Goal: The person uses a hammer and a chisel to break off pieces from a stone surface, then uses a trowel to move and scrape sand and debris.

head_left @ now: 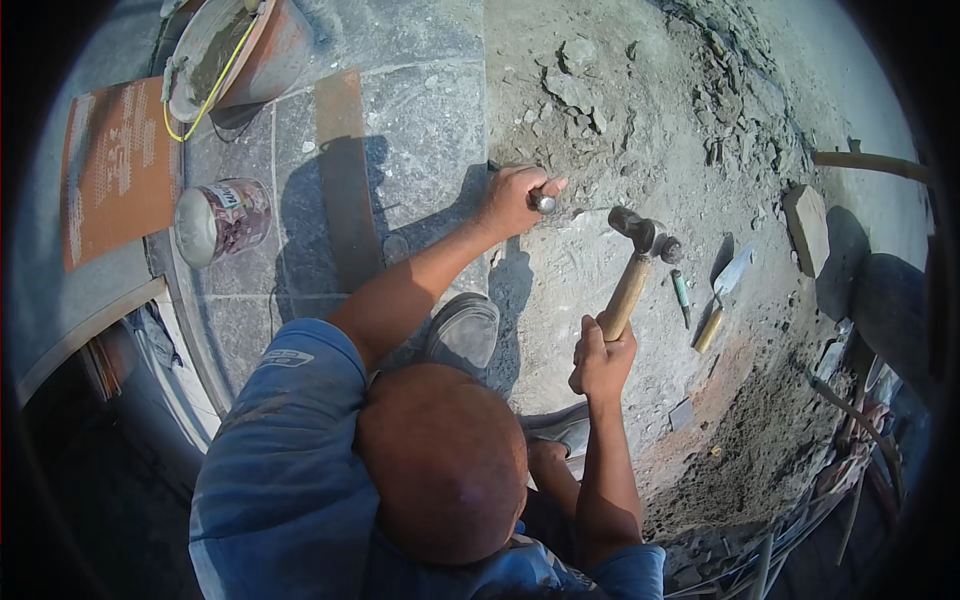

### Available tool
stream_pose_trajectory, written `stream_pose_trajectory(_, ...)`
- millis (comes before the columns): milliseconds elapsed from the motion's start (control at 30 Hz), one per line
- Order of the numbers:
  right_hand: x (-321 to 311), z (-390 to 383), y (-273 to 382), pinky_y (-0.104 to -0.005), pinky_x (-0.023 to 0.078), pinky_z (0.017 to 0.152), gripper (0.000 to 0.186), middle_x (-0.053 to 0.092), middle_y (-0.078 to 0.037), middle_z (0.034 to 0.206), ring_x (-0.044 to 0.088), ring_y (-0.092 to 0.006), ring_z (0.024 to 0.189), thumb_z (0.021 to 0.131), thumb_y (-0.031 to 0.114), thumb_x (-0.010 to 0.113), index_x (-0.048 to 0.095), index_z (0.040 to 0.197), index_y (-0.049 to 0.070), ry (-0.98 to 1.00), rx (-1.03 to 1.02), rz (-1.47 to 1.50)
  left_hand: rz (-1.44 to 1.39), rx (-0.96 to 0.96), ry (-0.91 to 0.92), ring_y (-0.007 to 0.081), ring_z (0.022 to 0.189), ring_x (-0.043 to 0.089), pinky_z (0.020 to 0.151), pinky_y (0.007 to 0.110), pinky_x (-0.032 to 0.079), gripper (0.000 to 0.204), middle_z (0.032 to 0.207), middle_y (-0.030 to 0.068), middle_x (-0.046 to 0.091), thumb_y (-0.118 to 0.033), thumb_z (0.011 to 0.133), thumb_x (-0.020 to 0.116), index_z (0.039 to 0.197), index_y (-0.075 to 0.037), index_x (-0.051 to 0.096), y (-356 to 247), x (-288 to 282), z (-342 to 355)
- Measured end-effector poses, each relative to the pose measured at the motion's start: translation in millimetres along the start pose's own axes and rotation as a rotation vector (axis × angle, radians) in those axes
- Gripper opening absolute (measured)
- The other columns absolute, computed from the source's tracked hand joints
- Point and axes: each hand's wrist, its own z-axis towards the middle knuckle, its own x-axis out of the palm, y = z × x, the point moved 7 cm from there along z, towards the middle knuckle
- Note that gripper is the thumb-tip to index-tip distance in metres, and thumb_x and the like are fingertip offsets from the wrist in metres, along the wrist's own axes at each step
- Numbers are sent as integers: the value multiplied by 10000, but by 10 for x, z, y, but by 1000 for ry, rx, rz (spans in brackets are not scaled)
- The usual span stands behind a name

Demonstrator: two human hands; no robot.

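Observation:
At the edge where the grey tiles meet the rough, broken ground, my left hand (pixel 512 203) is wrapped round a metal chisel (pixel 543 203). Its round struck end points up, and its lower part is hidden by the fist. My right hand (pixel 603 355) grips the wooden handle of a hammer (pixel 628 288). The hammer's dark head is to the right of the chisel and apart from it. Right of the hammer lie a slim green tool (pixel 681 297) and a trowel (pixel 733 272) with a wooden handle.
A mortar-smeared bucket (pixel 265 70), a white-topped tub (pixel 225 220), a cardboard sheet (pixel 118 170) and a flat strip (pixel 346 180) are on the left. Rubble (pixel 575 85) covers the far ground. A stone slab (pixel 806 230) and a sand heap (pixel 745 460) are at the right.

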Motion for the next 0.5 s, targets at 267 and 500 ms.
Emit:
stream_pose_trajectory(267, -513, 3, 508, -243, 360, 376, 106, 477, -19, 572, 444, -82, 414, 864, 43, 578, 475, 849, 19, -189, -151, 143, -80, 92, -145, 315, 536, 460, 539, 413, 361, 416, 544, 117, 419, -196, 845, 674, 585, -19, 401, 27, -49, -64)
stream_pose_trajectory(500, -636, -32, 552, -241, 364, 384, 111, 467, -13, 550, 442, -82, 418, 856, 50, 577, 473, 829, 23, -283, -158, 208, -288, -357, -211, 165, 505, 378, 517, 332, 331, 504, 533, 11, 368, -342, 963, 526, 590, -34, 381, 524, -188, -158)
